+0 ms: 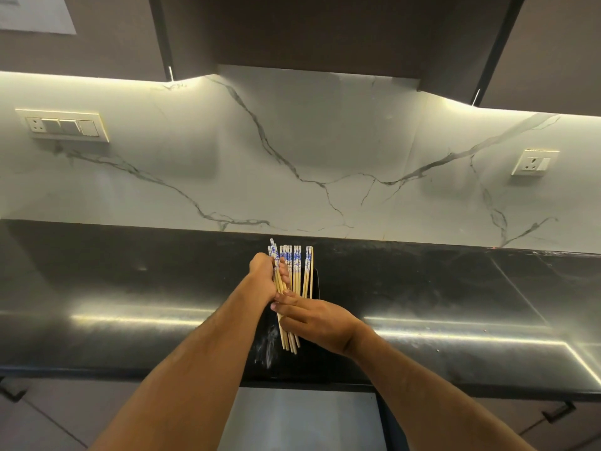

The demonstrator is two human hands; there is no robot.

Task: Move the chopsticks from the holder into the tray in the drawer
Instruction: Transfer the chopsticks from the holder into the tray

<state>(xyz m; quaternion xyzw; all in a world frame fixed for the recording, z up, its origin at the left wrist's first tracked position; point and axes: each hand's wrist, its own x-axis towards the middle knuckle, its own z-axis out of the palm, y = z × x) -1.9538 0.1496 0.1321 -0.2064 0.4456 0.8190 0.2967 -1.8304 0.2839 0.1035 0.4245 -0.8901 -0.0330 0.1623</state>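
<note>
Several wooden chopsticks (296, 271) with blue-and-white patterned tops stand in a black holder (316, 284) on the dark countertop. My left hand (264, 275) is closed around a bundle of chopsticks (288, 340) lifted out of the holder, their bare tips pointing down toward me. My right hand (317, 322) wraps the lower part of the same bundle, just in front of the holder. Below the counter edge, an open drawer (305, 418) shows a pale grey bottom between my forearms; no tray is distinguishable in it.
The black countertop (130, 304) runs left and right, backed by a white marble wall (292, 157). Switch plates (63, 125) and a socket (535, 162) sit on the wall. Dark upper cabinets (325, 27) hang overhead. Lower cabinet handles (557, 412) flank the drawer.
</note>
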